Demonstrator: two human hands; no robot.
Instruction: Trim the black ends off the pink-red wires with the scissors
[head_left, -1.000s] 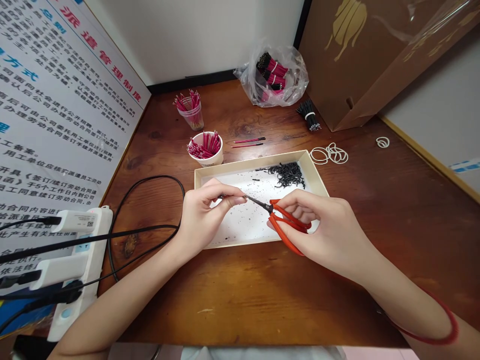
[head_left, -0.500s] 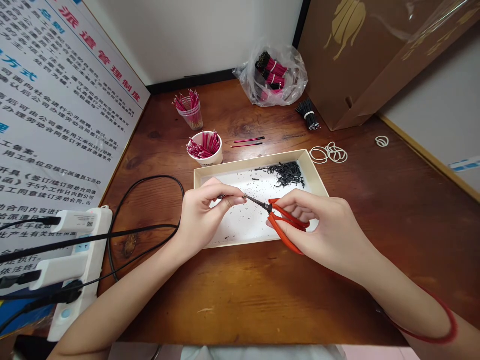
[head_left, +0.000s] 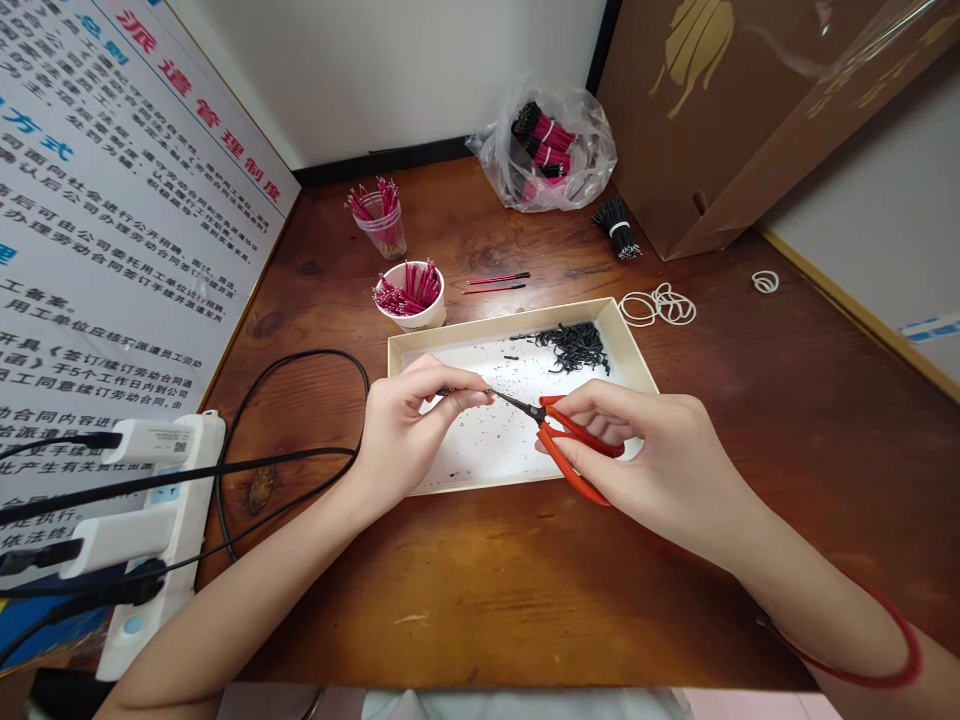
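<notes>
Clock directions are read from the tray (head_left: 487, 455), pale, on the table (head_left: 465, 590).

- Board (head_left: 127, 190), printed: between 9 and 10 o'clock.
- Power strip (head_left: 169, 550), white, plugs fitted: 8 o'clock.
- Cable (head_left: 291, 355), black, looped: 9 o'clock.
- Clear cup (head_left: 390, 240), pink sticks standing inside: between 10 and 11 o'clock.
- Left hand (head_left: 409, 430): over the tray's 9 o'clock end; thumb and forefinger pinching a thin piece (head_left: 444, 393), dark, mostly hidden by the fingers.
- Paper cup (head_left: 421, 322), filled with pink sticks: 10 o'clock, just beside the tray.
- Loose sticks (head_left: 495, 284), two, pink with black ends, lying side by side: 11 o'clock.
- Scissors (head_left: 538, 413), orange handles: above the tray, tips pointing to 10 o'clock, at the left fingertips; exact contact too small to tell.
- Bag (head_left: 596, 165), clear plastic, holding banded pink bundles: 12 o'clock.
- Scraps (head_left: 576, 348), black, heaped inside the tray: 1 to 2 o'clock corner.
- Black bundle (head_left: 618, 230), banded: 1 o'clock.
- Right hand (head_left: 637, 450): fingers and thumb wrapped on the scissors' handles, 4 o'clock.
- Rubber bands (head_left: 667, 307), white: 2 o'clock.
- Carton (head_left: 675, 150), brown: 1 o'clock, beyond the black bundle.
</notes>
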